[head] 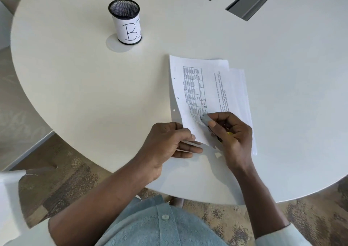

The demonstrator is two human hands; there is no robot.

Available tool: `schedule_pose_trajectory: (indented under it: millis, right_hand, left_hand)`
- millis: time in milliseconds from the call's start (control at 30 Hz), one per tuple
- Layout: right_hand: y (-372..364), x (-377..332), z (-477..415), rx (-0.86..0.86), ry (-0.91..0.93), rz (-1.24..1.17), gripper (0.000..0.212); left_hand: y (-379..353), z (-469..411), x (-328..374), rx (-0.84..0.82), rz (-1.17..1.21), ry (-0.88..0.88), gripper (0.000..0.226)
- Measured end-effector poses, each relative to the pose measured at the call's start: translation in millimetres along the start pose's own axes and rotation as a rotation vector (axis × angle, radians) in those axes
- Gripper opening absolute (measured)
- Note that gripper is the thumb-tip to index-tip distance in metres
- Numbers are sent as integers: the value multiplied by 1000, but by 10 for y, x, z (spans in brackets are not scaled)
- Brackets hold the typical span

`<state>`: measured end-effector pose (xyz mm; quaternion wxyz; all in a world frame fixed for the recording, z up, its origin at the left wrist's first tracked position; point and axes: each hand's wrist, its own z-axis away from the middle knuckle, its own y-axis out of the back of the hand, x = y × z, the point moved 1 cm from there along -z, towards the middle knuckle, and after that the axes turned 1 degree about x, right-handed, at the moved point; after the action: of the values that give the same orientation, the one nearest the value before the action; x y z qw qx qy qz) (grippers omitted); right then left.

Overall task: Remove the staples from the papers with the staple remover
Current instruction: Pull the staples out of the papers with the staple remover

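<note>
Papers (199,87) lie a little right of centre in the frame, on the pale round surface (94,85), with the printed top sheet skewed over at least one more sheet that sticks out on the right side. My left hand (165,142) sits at the near corner of the stack, lower centre of the frame, fingers curled and pinching that corner so the top sheet lifts slightly. My right hand (229,134) is closed around the staple remover (206,119), a grey tool with a touch of yellow showing under the palm, and its tip rests on the top sheet just beside the left thumb. I cannot see any staple: the spot where the tip meets the paper is too small and partly hidden by my fingers. So I judge the job to be in its working phase, tool at the corner, sheets seemingly joined there, no loose staple visible anywhere on the surface. Whether a staple has already come out of this stack I cannot tell. The mesh cup (124,21) with a handwritten label stands in the upper left of the frame, well apart from the papers; I cannot make out anything inside it. What is left, as I read it, is prying the staple and separating the sheets.
</note>
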<state>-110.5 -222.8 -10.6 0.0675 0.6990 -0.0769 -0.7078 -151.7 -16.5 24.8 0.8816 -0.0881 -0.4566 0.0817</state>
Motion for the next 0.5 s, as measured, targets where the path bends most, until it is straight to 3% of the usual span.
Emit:
schedule_pose_trajectory:
  millis: [200, 333, 500]
  right_hand:
    - [78, -30, -122, -205, 48, 15, 11]
    - [160, -43, -221, -291, 56, -2, 15]
    - [144, -94, -259, -152, 31, -16, 10]
  left_hand:
    - [52, -21, 87, -15, -43, 133, 36]
    - [51, -31, 67, -2, -4, 150, 25]
    - [-17, -10, -24, 96, 72, 115, 13]
